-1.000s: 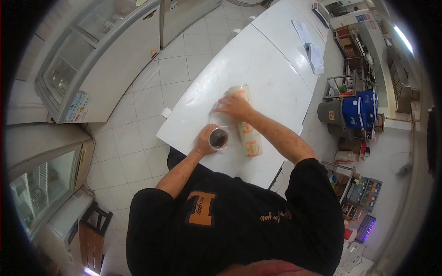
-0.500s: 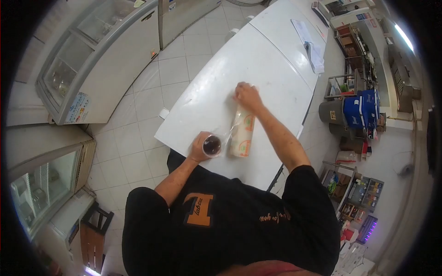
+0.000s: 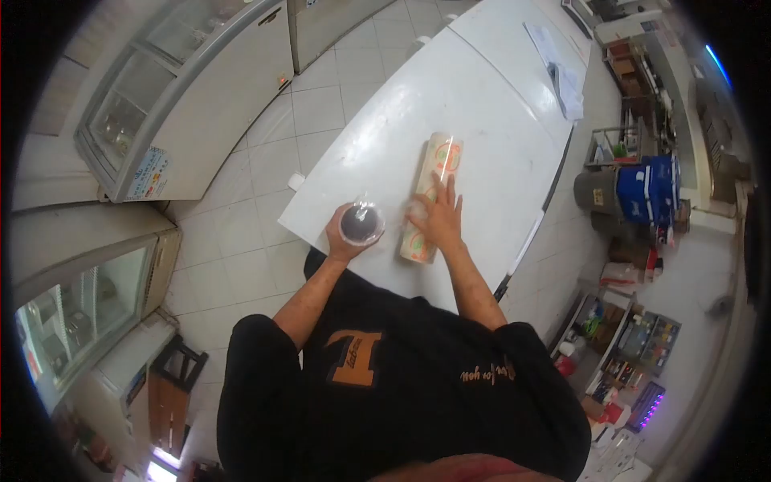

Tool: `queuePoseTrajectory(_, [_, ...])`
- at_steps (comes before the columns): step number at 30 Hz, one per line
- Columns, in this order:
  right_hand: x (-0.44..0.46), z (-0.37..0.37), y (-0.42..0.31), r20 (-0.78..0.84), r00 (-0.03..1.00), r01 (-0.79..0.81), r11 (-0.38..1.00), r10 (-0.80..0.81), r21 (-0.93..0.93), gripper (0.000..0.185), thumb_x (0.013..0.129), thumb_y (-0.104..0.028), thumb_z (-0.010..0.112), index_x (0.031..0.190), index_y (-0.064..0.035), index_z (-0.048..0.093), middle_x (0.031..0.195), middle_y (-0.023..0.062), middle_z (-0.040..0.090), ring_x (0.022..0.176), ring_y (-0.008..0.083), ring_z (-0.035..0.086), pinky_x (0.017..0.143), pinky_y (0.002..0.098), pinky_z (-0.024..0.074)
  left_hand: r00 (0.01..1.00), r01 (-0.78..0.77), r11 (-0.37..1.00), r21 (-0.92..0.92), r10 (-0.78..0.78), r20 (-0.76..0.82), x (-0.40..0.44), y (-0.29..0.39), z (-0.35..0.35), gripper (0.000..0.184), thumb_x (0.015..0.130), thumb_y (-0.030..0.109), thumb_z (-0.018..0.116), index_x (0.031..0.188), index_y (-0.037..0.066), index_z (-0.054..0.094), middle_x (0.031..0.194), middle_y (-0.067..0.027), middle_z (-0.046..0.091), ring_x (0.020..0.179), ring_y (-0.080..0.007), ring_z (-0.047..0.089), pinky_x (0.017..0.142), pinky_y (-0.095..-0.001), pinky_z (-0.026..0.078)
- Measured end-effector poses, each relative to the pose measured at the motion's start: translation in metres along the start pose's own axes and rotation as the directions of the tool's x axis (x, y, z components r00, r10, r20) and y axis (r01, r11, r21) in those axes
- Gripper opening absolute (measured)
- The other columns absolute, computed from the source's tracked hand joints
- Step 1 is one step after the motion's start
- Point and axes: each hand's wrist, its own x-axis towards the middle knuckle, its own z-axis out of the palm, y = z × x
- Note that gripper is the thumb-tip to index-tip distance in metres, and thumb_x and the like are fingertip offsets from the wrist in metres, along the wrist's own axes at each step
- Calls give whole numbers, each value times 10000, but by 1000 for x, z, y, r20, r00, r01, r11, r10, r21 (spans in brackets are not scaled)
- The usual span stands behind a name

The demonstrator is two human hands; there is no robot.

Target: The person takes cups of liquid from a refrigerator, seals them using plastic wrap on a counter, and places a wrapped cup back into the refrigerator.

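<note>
My left hand (image 3: pixel 338 238) is wrapped round a cup (image 3: pixel 361 224) of dark contents near the table's front edge. A clear, shiny layer, film or lid, shows over the cup's top. To the right lies a long pale cylinder in clear plastic with orange and green print (image 3: pixel 444 153). It could be a sleeve of stacked cups or a roll; I cannot tell. Across its middle rests my right hand (image 3: pixel 438 215), fingers spread and touching the plastic without closing round it.
Both hands work over a white table (image 3: pixel 490 145). Papers (image 3: pixel 554 68) lie at its far right. Chest freezers (image 3: pixel 229 104) stand to the left beyond the tiled floor. On the right are a grey bin (image 3: pixel 594 189), blue containers (image 3: pixel 646 189) and shelves of supplies.
My right hand has come from the cylinder's far end back to its middle, with fingers now spread. Film stretched near the cup before; now a glossy clear layer shows on the cup's top.
</note>
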Motion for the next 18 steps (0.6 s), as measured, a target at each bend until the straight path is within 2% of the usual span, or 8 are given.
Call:
queuePoseTrajectory(3, [-10,4,-1,-17,1000,-3,1000,3,31,522,744,-445,767,1219,-264,649,1594,45,185,1485,358,44,1137,642,188,1000,5,1000,-17,-5,-9,13,16,8,743,550,240,949,1134,-2,559,1042,-113,657,919,-207,668,825,-334,549])
queuePoseTrajectory(4, [-12,6,0,-33,999,7,999,-6,37,528,736,-434,775,1219,-263,648,1595,45,180,1484,360,45,1140,633,192,999,18,996,-84,-21,-33,16,21,15,763,555,217,946,1157,-8,536,1059,-112,657,923,-202,666,824,-331,548])
queuePoseTrajectory(7, [-19,15,2,-93,995,30,998,-25,50,545,727,-414,780,1230,-256,641,1593,58,181,1483,368,46,1150,604,201,989,-79,996,-30,75,-125,26,28,33,724,560,267,940,1127,10,569,1028,-112,648,883,-226,668,773,-336,551])
queuePoseTrajectory(10, [-38,8,-4,-95,995,35,999,-33,23,645,697,-400,799,1288,-250,590,1590,72,186,1479,379,55,1150,595,207,977,-11,998,-68,-4,-214,32,41,48,756,571,263,937,1159,7,538,1033,-105,644,883,-215,664,774,-329,551])
queuePoseTrajectory(13, [-50,19,-3,-153,986,65,998,-66,-8,725,674,-368,816,1331,-241,536,1584,86,199,1474,389,73,1150,595,205,965,-83,996,-24,74,-253,48,65,57,759,579,245,935,1169,7,521,1025,-104,645,885,-215,664,768,-324,552])
queuePoseTrajectory(18, [-52,38,-1,-238,968,85,996,-80,13,752,660,-310,825,1338,-204,516,1559,97,259,1470,395,97,1134,613,215,956,-72,989,-131,30,-292,59,108,69,707,595,169,926,1152,-1,525,1060,-104,625,945,-208,639,833,-329,538])
